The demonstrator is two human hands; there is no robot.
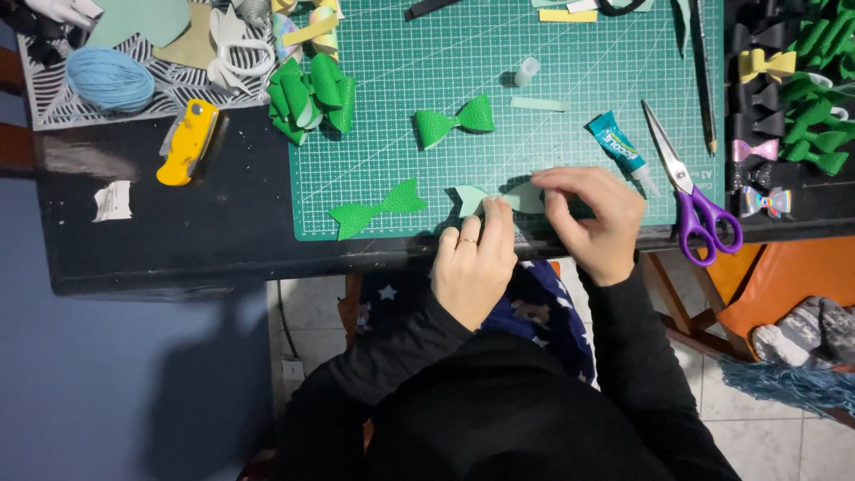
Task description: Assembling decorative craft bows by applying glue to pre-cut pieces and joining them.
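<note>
Both hands work a pale mint bow-tail piece at the near edge of the green cutting mat, just in from the table's front edge. Left hand pinches the piece's left part between thumb and fingertips, a ring on one finger; right hand is curled over the right end, fingers bent down and pressing or pinching it, exact contact hidden by the knuckles. The piece looks like thin faux-leather or foam sheet: very light, floppy, bends easily and would crease if squeezed hard, not fragile. Surface likely a bit grippy on the textured side, smoother on the pale back. Best hold is probably at the narrow waist or by an edge with a fingertip pinch, since the notched tail ends flop. Just left of it lies a darker green tail piece flat on the mat, apart from the hands. Further up the mat sits a finished green bow, and a pile of green bow loops at the mat's left edge. A teal glue tube and purple-handled scissors lie just right of the right hand, near but not touched. A yellow utility knife and a blue yarn ball sit well apart on the left.
</note>
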